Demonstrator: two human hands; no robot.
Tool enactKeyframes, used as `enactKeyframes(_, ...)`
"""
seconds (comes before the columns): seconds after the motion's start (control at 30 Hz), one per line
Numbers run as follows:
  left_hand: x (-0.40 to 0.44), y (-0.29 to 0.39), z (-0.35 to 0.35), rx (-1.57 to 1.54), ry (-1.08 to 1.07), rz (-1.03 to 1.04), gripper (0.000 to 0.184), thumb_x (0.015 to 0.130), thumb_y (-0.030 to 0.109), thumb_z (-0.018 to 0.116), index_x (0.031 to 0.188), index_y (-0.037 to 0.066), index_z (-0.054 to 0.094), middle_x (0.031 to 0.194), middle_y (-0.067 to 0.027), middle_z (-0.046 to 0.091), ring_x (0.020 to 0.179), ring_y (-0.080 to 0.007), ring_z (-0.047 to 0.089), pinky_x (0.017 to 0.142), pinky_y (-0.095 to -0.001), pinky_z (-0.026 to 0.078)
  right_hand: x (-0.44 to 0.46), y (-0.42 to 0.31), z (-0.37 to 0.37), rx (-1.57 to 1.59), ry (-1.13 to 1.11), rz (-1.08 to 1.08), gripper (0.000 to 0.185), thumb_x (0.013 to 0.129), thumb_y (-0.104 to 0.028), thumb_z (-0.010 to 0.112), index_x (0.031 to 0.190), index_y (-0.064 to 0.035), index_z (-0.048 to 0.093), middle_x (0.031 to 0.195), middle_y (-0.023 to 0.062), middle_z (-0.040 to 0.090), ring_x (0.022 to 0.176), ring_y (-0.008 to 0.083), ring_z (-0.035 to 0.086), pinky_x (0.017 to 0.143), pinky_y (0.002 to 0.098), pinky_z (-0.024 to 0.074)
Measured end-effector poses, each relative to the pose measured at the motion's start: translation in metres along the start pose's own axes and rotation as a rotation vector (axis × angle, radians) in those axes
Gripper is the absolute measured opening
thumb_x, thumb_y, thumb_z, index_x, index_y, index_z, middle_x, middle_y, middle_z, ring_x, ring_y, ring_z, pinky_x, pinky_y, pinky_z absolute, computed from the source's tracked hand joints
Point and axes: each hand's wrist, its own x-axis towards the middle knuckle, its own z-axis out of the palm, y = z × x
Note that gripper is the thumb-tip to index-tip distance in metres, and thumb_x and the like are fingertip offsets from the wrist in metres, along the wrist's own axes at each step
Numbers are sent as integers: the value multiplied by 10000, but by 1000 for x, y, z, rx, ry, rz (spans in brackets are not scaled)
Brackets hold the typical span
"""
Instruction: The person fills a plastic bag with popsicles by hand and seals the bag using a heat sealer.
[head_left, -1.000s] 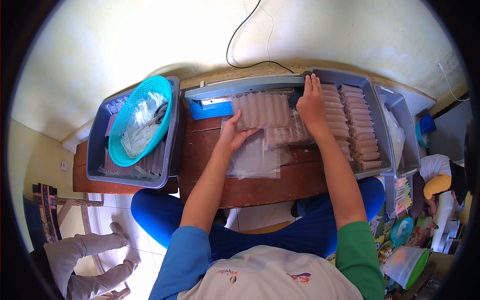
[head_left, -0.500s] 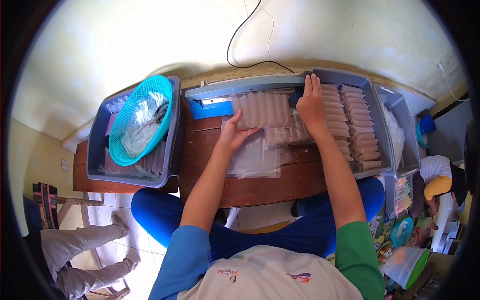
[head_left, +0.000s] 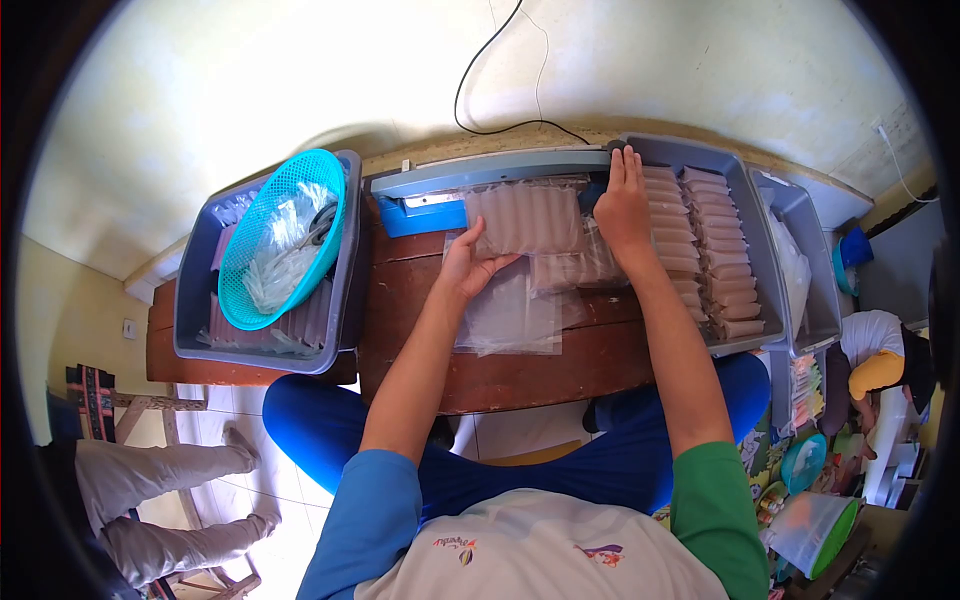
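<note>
My left hand (head_left: 470,264) holds the lower left corner of a clear pack of brownish tubes (head_left: 525,220), thumb on top and fingers beneath. The pack's upper edge lies at a long grey-and-blue sealer (head_left: 490,172). On the right end of the sealer's arm rests my right hand (head_left: 624,205), its fingers stretched out and nothing visible in it. Another tube pack (head_left: 575,272) lies partly under the first one. Flat clear bags (head_left: 510,320) are spread on the brown wooden table (head_left: 420,370) below.
At left, a grey bin (head_left: 345,300) carries a turquoise basket (head_left: 228,275) of clear plastic. A grey bin (head_left: 745,180) at right holds rows of tubes, beside another bin (head_left: 822,270). One person's legs (head_left: 170,465) show lower left; another person (head_left: 880,350) bends at far right.
My hands, the pack and the sealer's arm look unmoved. At lower left, the other person's legs have shifted slightly to the left.
</note>
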Motion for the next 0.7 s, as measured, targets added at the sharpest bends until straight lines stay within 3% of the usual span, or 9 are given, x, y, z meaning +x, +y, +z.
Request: enactKeyframes(0.7, 0, 1, 0, -17, -13, -8, 564, 978, 317, 534, 1417, 28, 329, 1409, -223, 434, 1289, -404, 455, 1021, -576, 438, 0, 0, 1, 5, 13, 2, 595, 778, 38, 410, 1368, 110, 393, 1440, 308, 373, 1361, 444, 336, 1141, 449, 297)
